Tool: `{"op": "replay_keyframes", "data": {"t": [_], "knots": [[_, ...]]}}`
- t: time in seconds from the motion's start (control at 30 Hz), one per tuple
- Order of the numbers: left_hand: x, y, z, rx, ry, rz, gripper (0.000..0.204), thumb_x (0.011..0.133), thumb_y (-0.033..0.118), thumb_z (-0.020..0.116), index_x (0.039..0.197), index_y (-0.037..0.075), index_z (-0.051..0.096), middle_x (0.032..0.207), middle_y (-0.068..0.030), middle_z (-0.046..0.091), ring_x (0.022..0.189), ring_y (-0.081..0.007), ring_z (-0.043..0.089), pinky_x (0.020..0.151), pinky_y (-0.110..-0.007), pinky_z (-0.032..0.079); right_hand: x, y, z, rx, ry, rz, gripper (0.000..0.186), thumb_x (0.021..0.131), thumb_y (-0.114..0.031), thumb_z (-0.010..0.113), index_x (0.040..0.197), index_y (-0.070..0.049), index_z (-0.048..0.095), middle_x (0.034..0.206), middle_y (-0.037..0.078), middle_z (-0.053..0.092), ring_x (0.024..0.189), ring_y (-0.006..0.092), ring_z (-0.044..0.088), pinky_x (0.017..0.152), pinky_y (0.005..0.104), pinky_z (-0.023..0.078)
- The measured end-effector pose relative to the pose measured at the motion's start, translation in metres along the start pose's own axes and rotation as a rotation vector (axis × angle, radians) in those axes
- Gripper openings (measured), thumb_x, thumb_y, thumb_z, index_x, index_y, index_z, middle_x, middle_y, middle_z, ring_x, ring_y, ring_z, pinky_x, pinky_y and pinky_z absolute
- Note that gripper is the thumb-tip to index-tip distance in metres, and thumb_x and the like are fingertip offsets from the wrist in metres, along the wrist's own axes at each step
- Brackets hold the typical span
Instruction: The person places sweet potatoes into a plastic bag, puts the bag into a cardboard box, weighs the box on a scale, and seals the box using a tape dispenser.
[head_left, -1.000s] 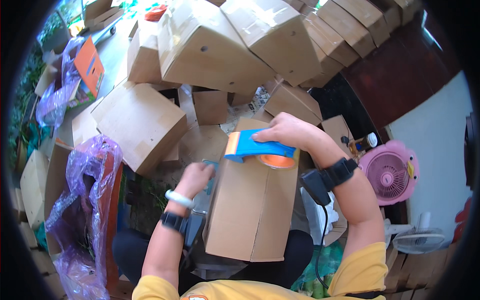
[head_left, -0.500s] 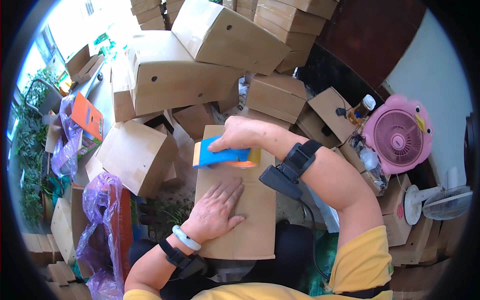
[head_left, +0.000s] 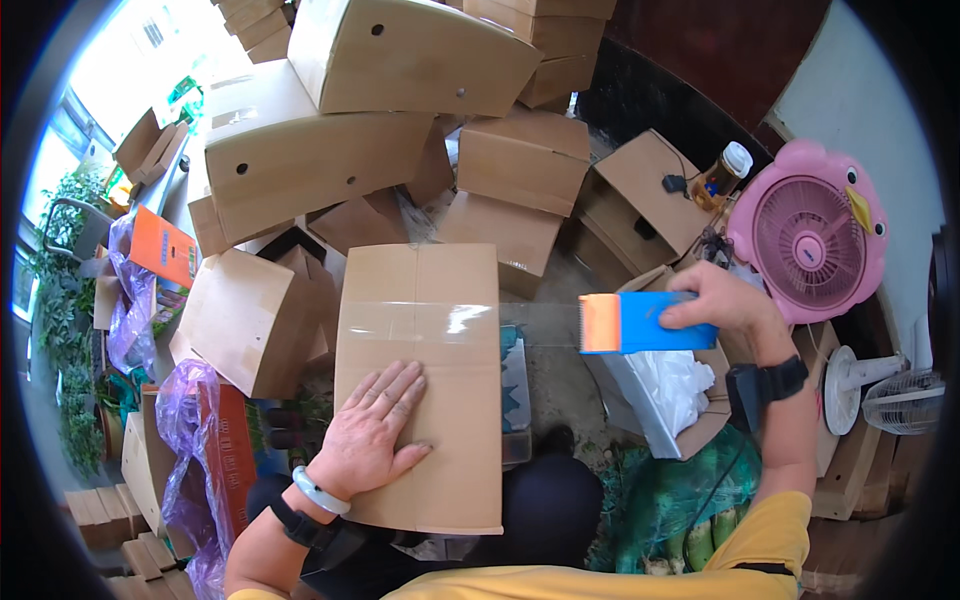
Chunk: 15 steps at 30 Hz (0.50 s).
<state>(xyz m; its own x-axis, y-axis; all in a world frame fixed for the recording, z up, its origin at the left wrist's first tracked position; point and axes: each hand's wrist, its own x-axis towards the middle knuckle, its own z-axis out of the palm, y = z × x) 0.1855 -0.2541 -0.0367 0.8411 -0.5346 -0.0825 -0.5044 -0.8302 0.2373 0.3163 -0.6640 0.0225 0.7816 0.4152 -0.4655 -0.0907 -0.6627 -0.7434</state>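
A closed brown cardboard box (head_left: 450,420) rests across my lap. My left hand (head_left: 370,430) lies flat on its top with the fingers stretched out. Off to the right of the box, my right hand (head_left: 725,300) grips a blue and orange tape dispenser (head_left: 640,322). A strip of clear tape (head_left: 425,320) sticks across the far part of the box top. From the box's right edge it runs through the air to the dispenser, still joined to it.
Several cardboard boxes (head_left: 320,155) are heaped ahead. Right of me stand a pink fan (head_left: 808,245), a small white fan (head_left: 900,395) and an open box holding a white plastic bag (head_left: 675,385). Green netting (head_left: 650,495) lies near my right leg. Purple plastic film (head_left: 190,440) hangs at left.
My right hand has swung right with the tape dispenser, drawing clear tape across and past the box. The left hand stays flat on the box, shifted left in view with it.
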Motion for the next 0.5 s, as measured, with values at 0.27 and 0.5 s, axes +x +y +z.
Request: {"op": "replay_keyframes", "data": {"t": [0.27, 0.5], "knots": [[0.007, 0.001, 0.0, -0.047, -0.032, -0.002, 0.073, 0.078, 0.038, 0.06, 0.135, -0.003, 0.041, 0.144, -0.0194, 0.036, 0.136, -0.0343, 0.03, 0.113, -0.044, 0.021, 0.049, 0.056, 0.043, -0.05, 0.019, 0.082, 0.044, 0.069, -0.038, 0.075, 0.067, 0.003, 0.059, 0.058, 0.002, 0.048, 0.056, 0.0101, 0.045, 0.05, 0.0306, 0.035], [0.003, 0.0, 0.001, 0.0, -0.008, 0.011, 0.068, 0.082, 0.04, 0.059, 0.132, -0.004, 0.044, 0.143, -0.0176, 0.038, 0.135, -0.0324, 0.032, 0.112, -0.044, 0.023, 0.104, 0.043, 0.093, -0.059, -0.036, 0.059, 0.053, 0.066, -0.046, 0.075, 0.074, 0.006, 0.066, 0.062, 0.011, 0.06, 0.059, 0.0194, 0.056, 0.057, 0.0342, 0.044]]}}
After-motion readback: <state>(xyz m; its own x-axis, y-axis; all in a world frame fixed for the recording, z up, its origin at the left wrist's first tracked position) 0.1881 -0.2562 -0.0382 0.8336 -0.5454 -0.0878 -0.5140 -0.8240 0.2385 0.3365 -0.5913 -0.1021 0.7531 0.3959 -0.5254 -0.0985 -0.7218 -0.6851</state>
